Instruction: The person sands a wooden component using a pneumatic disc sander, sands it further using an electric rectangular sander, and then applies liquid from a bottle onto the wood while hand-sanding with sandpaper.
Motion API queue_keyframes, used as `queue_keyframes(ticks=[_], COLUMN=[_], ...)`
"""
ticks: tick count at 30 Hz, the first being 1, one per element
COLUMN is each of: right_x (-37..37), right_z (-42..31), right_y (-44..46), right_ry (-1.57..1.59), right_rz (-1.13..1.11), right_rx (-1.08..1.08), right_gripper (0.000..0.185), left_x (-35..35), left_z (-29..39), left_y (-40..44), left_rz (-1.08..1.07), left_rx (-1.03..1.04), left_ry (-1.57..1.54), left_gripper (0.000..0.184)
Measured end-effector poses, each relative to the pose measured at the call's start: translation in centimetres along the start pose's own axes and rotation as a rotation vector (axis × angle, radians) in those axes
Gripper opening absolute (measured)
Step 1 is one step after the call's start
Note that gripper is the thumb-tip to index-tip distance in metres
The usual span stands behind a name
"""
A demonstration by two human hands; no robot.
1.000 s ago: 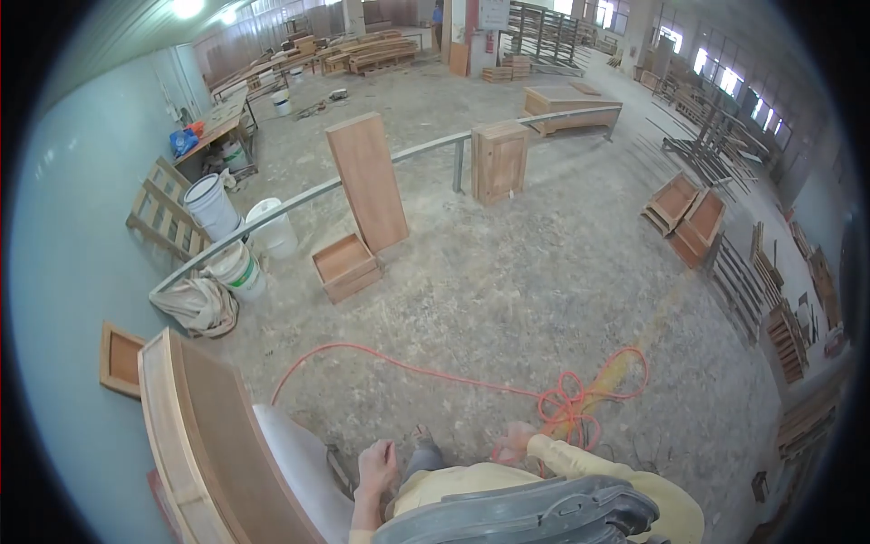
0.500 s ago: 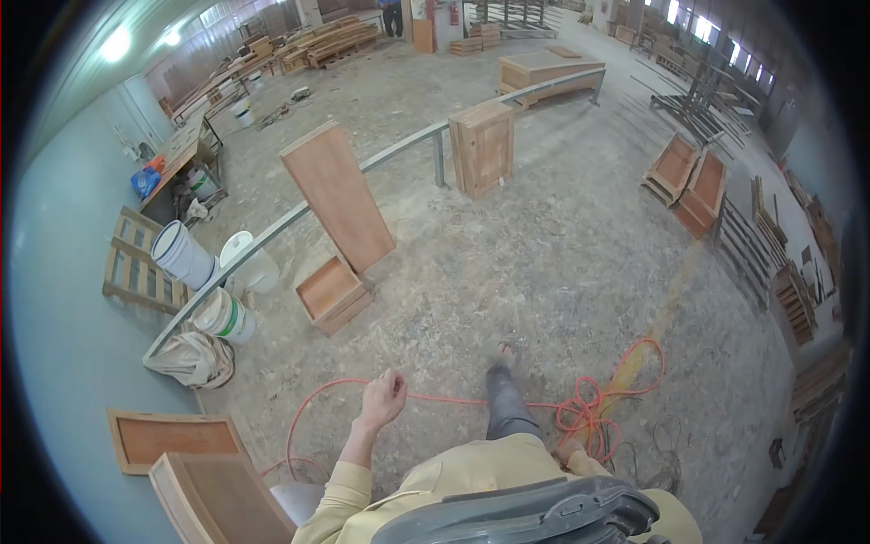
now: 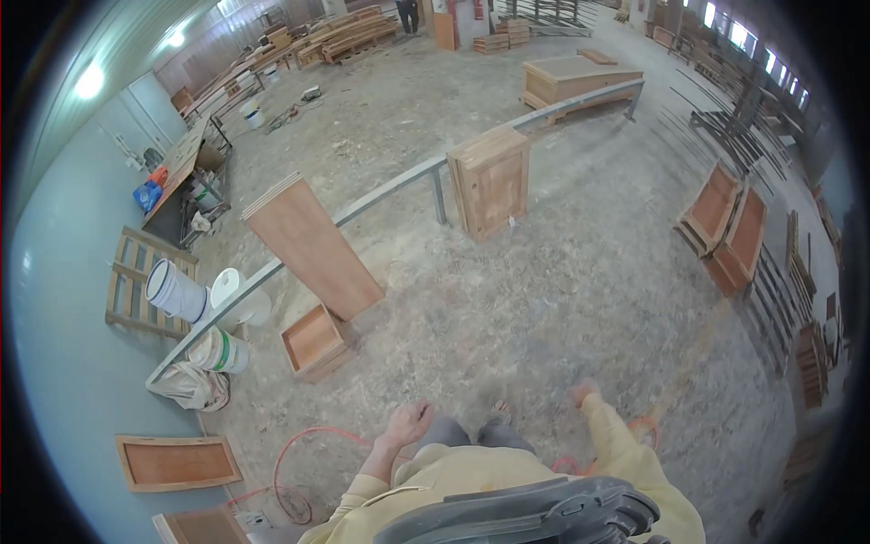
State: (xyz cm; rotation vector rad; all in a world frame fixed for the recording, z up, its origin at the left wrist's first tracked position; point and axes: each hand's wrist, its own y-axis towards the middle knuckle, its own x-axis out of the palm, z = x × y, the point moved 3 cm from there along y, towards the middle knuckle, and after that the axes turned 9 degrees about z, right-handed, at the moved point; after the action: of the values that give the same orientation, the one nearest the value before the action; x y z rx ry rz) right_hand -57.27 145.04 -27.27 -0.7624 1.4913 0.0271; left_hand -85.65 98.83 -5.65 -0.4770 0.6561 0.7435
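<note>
My left hand point(image 3: 410, 422) hangs in front of my body with its fingers curled in and nothing visible in them. Out to the right, my right hand point(image 3: 584, 392) extends from a yellow sleeve; it is small and blurred, so its fingers are unclear. Neither hand touches anything I can see. An orange hose point(image 3: 304, 437) lies on the floor by my left side, and part of it shows beside the right sleeve. Ahead on the left, a stack of wooden panels point(image 3: 313, 245) leans on a metal rail, near an open wooden drawer box point(image 3: 317, 343).
The metal rail point(image 3: 399, 189) crosses ahead, with cabinet doors point(image 3: 492, 184) leaning on it. White buckets point(image 3: 177, 292) stand left, near framed panels point(image 3: 177, 462) by the wall. More drawer boxes point(image 3: 725, 222) stand right. A person point(image 3: 408, 14) stands far off.
I have stepped forward, and the panels and rail appear nearer. My right hand has swung up and forward into plain view. The hose coils have slid mostly behind my body and sleeve.
</note>
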Motion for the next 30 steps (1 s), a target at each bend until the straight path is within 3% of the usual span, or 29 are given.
queue_keyframes(ticks=[2, 5, 7, 9, 11, 12, 14, 18, 22, 24, 28, 30], right_x=[-4.7, -10.1, -10.3, -9.5, -6.5, -5.3, -6.0, -11.2, -12.5, -15.4, -18.2, -19.8], right_z=[-1.1, -3.6, -4.6, -6.0, -5.3, -4.3, -5.0, -6.0, -5.3, -8.0, -14.5, -18.7], right_y=[7.0, 13.3, 17.5, 18.9, 19.7, 18.0, 19.9, 20.5, 29.7, 35.2, 49.3, 55.9], right_ry=[0.084, 0.204, 0.227, 0.109, 0.072, 0.041, 0.296, 0.252, 0.236, 0.186, 0.073, 0.189], right_rz=[0.157, 0.208, 0.027, 0.074, 0.109, 0.051, -0.205, -0.474, -0.178, -0.144, -0.150, -0.133], right_rx=[-0.128, -0.076, 0.052, -0.058, -0.125, -0.084, 0.056, 0.260, 0.232, 0.167, -0.026, -0.009], right_gripper=[0.046, 0.046, 0.045, 0.045, 0.041, 0.041, 0.037, 0.034, 0.034, 0.035, 0.044, 0.046], left_x=[0.7, 2.1, 3.7, 6.5, 7.9, 7.7, 7.5, 8.2, 8.1, 6.7, 10.4, 12.8], left_z=[0.5, 0.9, 0.2, -2.3, -0.8, 0.4, 2.1, 1.5, 2.2, 5.8, 6.3, 5.7], left_y=[3.7, 9.4, 14.3, 19.3, 25.5, 28.0, 36.3, 47.8, 59.1, 63.8, 69.1, 70.4], left_rz=[-0.007, -0.047, -0.080, -0.137, -0.193, -0.177, -0.143, -0.195, -0.281, -0.244, -0.339, -0.230], left_rx=[-0.024, -0.049, -0.062, 0.043, -0.003, -0.009, -0.009, 0.021, 0.045, -0.029, -0.160, -0.246], left_ry=[0.026, 0.075, 0.088, 0.130, 0.076, 0.064, 0.074, 0.026, 0.083, 0.040, 0.170, 0.018], left_gripper=[0.027, 0.028, 0.029, 0.027, 0.025, 0.024, 0.024, 0.025, 0.025, 0.024, 0.029, 0.031])
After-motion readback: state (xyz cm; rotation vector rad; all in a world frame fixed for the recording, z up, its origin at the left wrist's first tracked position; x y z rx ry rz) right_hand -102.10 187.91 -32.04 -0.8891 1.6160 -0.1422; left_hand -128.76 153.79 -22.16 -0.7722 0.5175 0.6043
